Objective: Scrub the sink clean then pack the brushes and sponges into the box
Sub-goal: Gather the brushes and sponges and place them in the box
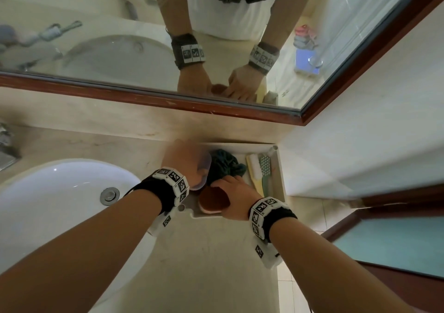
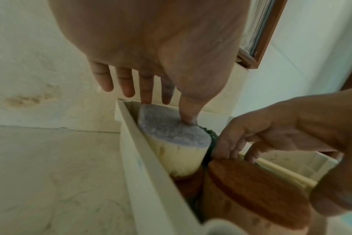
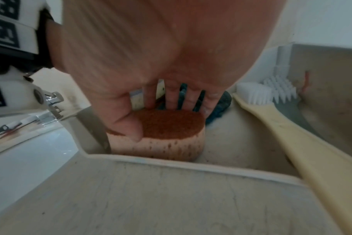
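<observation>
- The packing step is in hand: the shallow cream plastic box (image 1: 280,168) sits on the beige counter at about 2 o'clock from the white oval sink (image 1: 48,192), which looks clean.
- The right hand (image 1: 236,198) grips the round brown-topped pink sponge (image 3: 167,135), thumb on its near edge and fingers curled over the far edge, seating it in the box's 6 o'clock corner.
- The left hand (image 2: 151,52) has straight fingers; its thumb presses the grey-topped cream sponge (image 2: 171,139) against the box's 9 o'clock wall.
- A dark teal mesh scrubber (image 1: 224,166) lies mid-box; a cream-handled white-bristle brush (image 3: 281,127) and a grey brush (image 3: 287,101) lie along the 3 o'clock side.
- A second brown pad possibly lies underneath; the blur hides it.
- Next, I judge: press both sponges flat, then let go.
</observation>
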Motion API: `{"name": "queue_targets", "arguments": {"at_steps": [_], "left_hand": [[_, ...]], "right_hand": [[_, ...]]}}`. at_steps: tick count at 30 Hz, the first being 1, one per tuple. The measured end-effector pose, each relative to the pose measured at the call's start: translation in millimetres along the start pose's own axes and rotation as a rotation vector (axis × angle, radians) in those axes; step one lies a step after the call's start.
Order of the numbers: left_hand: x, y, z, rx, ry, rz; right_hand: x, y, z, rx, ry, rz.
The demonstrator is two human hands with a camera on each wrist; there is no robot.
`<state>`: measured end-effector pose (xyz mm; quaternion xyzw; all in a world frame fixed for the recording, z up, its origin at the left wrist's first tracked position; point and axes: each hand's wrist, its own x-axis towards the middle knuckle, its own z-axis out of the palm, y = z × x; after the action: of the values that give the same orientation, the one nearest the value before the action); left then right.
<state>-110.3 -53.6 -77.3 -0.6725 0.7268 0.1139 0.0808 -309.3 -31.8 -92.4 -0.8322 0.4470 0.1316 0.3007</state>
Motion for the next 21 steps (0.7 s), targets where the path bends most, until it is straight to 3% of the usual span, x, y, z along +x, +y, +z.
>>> {"name": "queue_targets", "arguments": {"at_steps": [13, 17, 21], "left_hand": [[-3, 3, -6, -0.032, -0.077, -0.122], [-5, 2, -19, -0.084, -0.121, -0.102], [-19, -9, -41, -0.08, -0.06, -0.028]], "right_hand": [[3, -12, -4, -0.15, -0.028, 0.052], [-12, -24, -19, -0.121, 0.071, 0.107], [-38, -37, -63, -0.109, 0.206, 0.186]]}}
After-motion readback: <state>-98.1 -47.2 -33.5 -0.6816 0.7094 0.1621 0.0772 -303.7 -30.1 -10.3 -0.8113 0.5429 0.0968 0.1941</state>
